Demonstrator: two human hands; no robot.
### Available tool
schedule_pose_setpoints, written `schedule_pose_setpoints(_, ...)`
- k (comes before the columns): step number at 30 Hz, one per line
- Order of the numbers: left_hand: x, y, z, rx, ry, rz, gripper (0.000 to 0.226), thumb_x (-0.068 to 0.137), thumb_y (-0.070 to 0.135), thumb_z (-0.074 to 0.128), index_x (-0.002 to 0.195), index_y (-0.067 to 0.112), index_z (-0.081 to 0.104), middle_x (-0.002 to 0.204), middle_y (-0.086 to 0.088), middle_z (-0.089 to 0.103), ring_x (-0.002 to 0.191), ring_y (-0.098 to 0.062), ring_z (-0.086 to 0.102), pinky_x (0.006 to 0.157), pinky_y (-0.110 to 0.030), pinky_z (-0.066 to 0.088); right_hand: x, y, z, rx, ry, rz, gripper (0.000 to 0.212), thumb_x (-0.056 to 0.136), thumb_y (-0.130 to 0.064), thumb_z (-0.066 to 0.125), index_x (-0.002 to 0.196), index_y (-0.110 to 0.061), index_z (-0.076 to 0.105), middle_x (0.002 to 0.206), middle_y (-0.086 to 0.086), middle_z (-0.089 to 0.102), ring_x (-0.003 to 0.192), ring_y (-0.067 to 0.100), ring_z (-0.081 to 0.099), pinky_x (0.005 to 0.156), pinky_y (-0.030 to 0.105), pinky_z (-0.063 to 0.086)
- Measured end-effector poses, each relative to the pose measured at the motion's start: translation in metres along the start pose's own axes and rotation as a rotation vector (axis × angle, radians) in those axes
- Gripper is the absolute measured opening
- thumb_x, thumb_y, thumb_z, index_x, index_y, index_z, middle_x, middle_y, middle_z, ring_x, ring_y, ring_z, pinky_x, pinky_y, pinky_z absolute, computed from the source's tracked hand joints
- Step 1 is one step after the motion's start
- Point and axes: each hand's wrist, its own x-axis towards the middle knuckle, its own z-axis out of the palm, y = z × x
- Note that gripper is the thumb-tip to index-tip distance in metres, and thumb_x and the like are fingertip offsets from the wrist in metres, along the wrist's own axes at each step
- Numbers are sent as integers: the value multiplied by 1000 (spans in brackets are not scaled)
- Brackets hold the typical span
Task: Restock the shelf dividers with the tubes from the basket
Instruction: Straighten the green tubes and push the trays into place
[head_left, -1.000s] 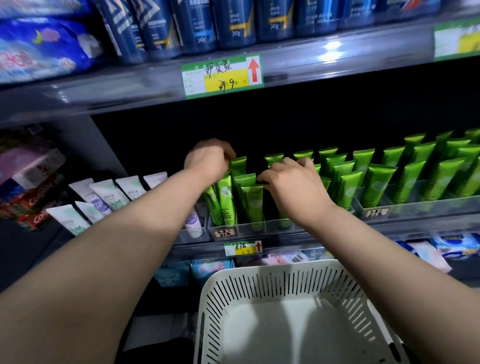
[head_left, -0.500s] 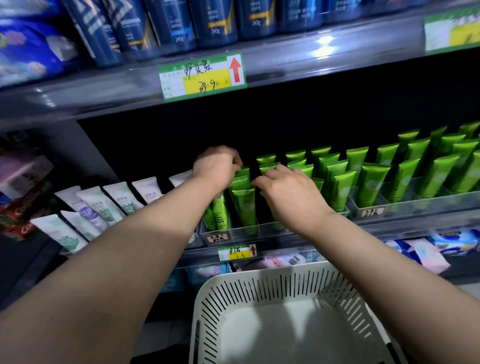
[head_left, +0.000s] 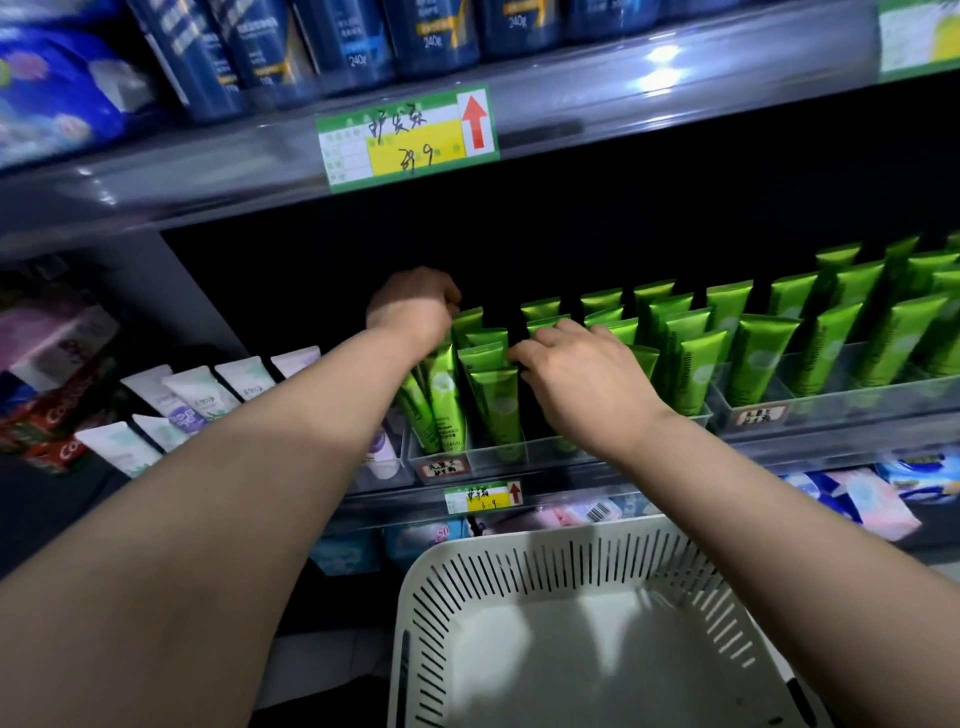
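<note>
Evidently the glossy green plastic tubes (head_left: 493, 400) are standing in clear plastic dividers (head_left: 540, 452) at mid-frame. They are probably light, soft and slick, best pinched at the stiff crimped top. The left hand (head_left: 413, 306) is curling behind the row, its grasp hidden. The right hand (head_left: 576, 374) is resting bent fingertips on the crimps, and I cannot tell if it is pinching. Both are staying where they were a moment ago.

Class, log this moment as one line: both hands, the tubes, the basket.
left hand: grips green tubes | right hand: fingertips on tube tops | basket: no tubes in view
</note>
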Motion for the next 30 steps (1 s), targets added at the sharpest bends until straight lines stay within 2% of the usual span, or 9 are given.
schedule_pose_setpoints(3, 4, 1, 6, 25, -77, -15, 23, 89, 24, 65, 110, 31, 70, 125, 1, 64, 114, -23, 60, 93, -28, 46, -2, 1, 2, 9, 4, -7, 24, 71, -15, 75, 94, -16, 70, 83, 2, 67, 83, 26, 62, 65, 33, 46)
schedule_pose_setpoints(7, 9, 7, 11, -6, -30, -26, 18, 86, 20, 66, 100, 30, 72, 119, 3, 67, 110, -22, 62, 84, -23, 44, -3, 4, 3, -9, 17, -2, 26, 66, -17, 79, 91, -18, 70, 80, -1, 67, 79, 24, 62, 62, 31, 46)
schedule_pose_setpoints(11, 11, 18, 17, -35, -9, -13, 19, 87, 20, 64, 100, 30, 72, 118, 4, 67, 109, -20, 62, 87, -24, 45, -4, 6, 5, -11, 15, -15, 28, 64, -18, 80, 90, -19, 71, 79, -1, 67, 78, 23, 63, 62, 31, 46)
schedule_pose_setpoints(18, 14, 18, 20, -75, -35, 7, 20, 90, 20, 60, 101, 32, 72, 116, 5, 68, 103, -19, 64, 81, -23, 47, -3, 4, 6, -7, -7, 6, 25, 67, -17, 77, 92, -19, 71, 81, -2, 68, 82, 23, 63, 66, 32, 46)
schedule_pose_setpoints(26, 9, 7, 15, -179, 10, 45, 22, 87, 20, 65, 106, 28, 71, 110, 4, 71, 104, -17, 65, 93, -27, 50, 2, 1, 7, 8, -25, 32, 23, 70, -15, 74, 92, -21, 70, 81, -2, 67, 83, 24, 63, 67, 32, 45)
schedule_pose_setpoints(28, 5, 3, 6, -181, 56, 95, 17, 85, 26, 68, 101, 28, 73, 102, 6, 72, 97, -13, 66, 88, -26, 51, 2, 0, 6, 12, -39, 37, 23, 74, -15, 72, 95, -20, 69, 84, -1, 68, 86, 25, 62, 70, 34, 45)
schedule_pose_setpoints(30, -3, -1, -3, -176, 20, 152, 12, 82, 36, 72, 91, 28, 74, 87, 9, 69, 84, -10, 63, 76, -21, 48, 3, -3, 3, 20, -58, 46, 21, 79, -19, 68, 100, -20, 69, 89, 1, 68, 90, 26, 62, 74, 36, 44)
